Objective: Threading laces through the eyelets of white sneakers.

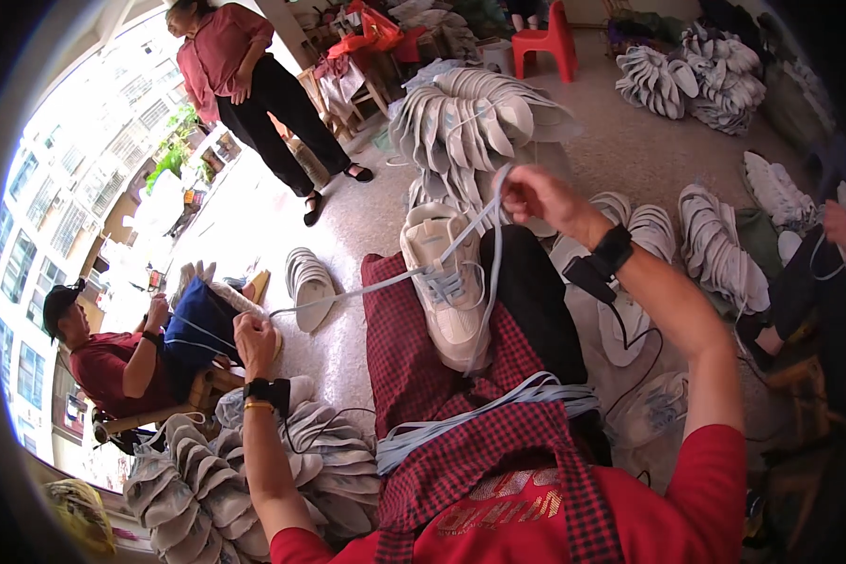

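On my lap, over a red-and-black checked apron [392, 343], rests a cream sneaker [453, 338] with its toe toward me. A pale blue-grey shoelace [352, 293] is threaded partway up its eyelets. One length of the lace runs left to my left hand [254, 340], whose fingers are closed on it. Above and to the right of the shoe, my right hand [539, 199] pinches the other length, which loops down past the shoe's side. A bundle of loose pale blue laces [484, 418] lies across my lap, nearer my body.
Stacked shoe uppers [197, 479] lie at my left, with another tall pile [465, 117] ahead. More rows of shoes [719, 244] are on the right. A seated co-worker [113, 362] handles laces at left; another person [254, 85] stands beyond. A red stool [545, 42] is at the back.
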The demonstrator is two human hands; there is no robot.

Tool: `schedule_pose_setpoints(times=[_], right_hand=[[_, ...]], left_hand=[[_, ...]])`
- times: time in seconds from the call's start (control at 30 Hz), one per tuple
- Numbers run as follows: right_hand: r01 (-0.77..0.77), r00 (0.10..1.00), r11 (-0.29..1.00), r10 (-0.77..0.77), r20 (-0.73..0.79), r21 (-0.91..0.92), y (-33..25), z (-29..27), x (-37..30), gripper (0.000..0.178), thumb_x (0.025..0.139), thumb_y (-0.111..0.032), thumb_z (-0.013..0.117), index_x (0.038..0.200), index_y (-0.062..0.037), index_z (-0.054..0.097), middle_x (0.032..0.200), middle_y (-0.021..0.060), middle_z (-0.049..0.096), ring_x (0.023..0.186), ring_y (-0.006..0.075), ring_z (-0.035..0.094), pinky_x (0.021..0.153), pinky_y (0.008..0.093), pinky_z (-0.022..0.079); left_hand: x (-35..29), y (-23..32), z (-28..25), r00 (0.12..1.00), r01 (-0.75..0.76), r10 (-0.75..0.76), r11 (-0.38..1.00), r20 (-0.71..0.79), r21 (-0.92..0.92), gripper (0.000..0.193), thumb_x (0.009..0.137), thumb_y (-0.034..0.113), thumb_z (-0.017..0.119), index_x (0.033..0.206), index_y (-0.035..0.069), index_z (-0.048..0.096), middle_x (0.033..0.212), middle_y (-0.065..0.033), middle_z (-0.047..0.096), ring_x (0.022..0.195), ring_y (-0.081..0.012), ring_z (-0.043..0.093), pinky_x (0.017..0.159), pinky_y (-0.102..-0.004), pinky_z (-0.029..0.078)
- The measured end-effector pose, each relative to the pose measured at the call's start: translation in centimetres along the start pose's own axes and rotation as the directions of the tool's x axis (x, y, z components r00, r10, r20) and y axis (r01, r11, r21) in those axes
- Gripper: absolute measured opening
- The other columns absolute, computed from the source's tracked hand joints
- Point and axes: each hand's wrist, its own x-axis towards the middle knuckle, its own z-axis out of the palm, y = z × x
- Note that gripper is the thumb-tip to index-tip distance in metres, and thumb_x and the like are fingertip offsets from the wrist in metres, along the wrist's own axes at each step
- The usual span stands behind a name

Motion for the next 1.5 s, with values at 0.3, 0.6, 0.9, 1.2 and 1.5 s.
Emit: schedule_pose_setpoints(times=[0.3, 0.6, 0.9, 1.2, 1.5], right_hand=[[0.202, 0.974, 0.888, -0.14, -0.176, 0.412, -0.8, -7.0, -3.0, 0.028, 0.097, -0.028, 0.051, 0.076, -0.0091, 0.051, 0.069, -0.0029, 0.046, 0.056, 0.009, 0.042, 0.047, 0.0232, 0.033], [-0.053, 0.945, 0.996, 0.075, -0.32, 0.075, 2.2, -6.2, -3.6, 0.028, 0.093, -0.026, 0.05, 0.102, -0.0036, 0.065, 0.077, 0.003, 0.061, 0.059, 0.012, 0.055, 0.049, 0.0256, 0.041], [0.441, 0.869, 0.411, -0.418, 0.264, -0.798, 2.6, 5.0, -4.6, 0.027, 0.075, 0.0, 0.065, 0.101, -0.0066, 0.065, 0.09, 0.0095, 0.057, 0.084, 0.0256, 0.061, 0.072, 0.0359, 0.05], [0.438, 0.899, 0.534, -0.243, 0.365, -0.724, 3.3, 6.4, -1.6, 0.021, 0.078, -0.016, 0.071, 0.082, -0.0017, 0.057, 0.09, 0.0081, 0.05, 0.084, 0.0206, 0.056, 0.073, 0.0332, 0.046], [0.35, 0.93, 0.483, -0.279, 0.237, -0.802, 3.6, 7.3, -0.3, 0.017, 0.07, -0.002, 0.059, 0.085, 0.0, 0.053, 0.088, 0.0126, 0.051, 0.076, 0.0267, 0.056, 0.07, 0.0376, 0.048]], left_hand=[[-0.3, 13.3, 5.0, 0.953, -0.216, 0.285, 0.874, 0.101, -0.435, 0.014, 0.09, 0.01, 0.059, 0.096, 0.0, 0.067, 0.108, -0.0195, 0.065, 0.091, -0.0353, 0.065, 0.084, -0.041, 0.051], [-0.5, 21.1, 3.3, 0.714, -0.212, 0.562, 0.742, 0.418, -0.636, 0.03, 0.091, 0.03, 0.062, 0.092, 0.003, 0.074, 0.11, -0.0103, 0.065, 0.1, -0.0243, 0.06, 0.084, -0.0365, 0.048], [0.1, 18.5, 3.1, 0.848, -0.153, 0.359, 0.87, 0.389, -0.469, 0.027, 0.088, 0.027, 0.064, 0.088, 0.003, 0.076, 0.107, -0.0114, 0.068, 0.096, -0.0245, 0.064, 0.083, -0.0358, 0.049], [-0.9, 18.2, 3.3, 0.866, -0.083, 0.336, 0.827, 0.37, -0.556, 0.026, 0.087, 0.027, 0.065, 0.088, 0.003, 0.076, 0.1, -0.0139, 0.069, 0.096, -0.0237, 0.063, 0.082, -0.0363, 0.049], [-0.1, 15.8, 3.2, 0.87, -0.093, 0.338, 0.827, 0.36, -0.554, 0.022, 0.086, 0.022, 0.066, 0.087, 0.001, 0.075, 0.107, -0.0122, 0.067, 0.098, -0.0241, 0.063, 0.086, -0.0355, 0.05]])
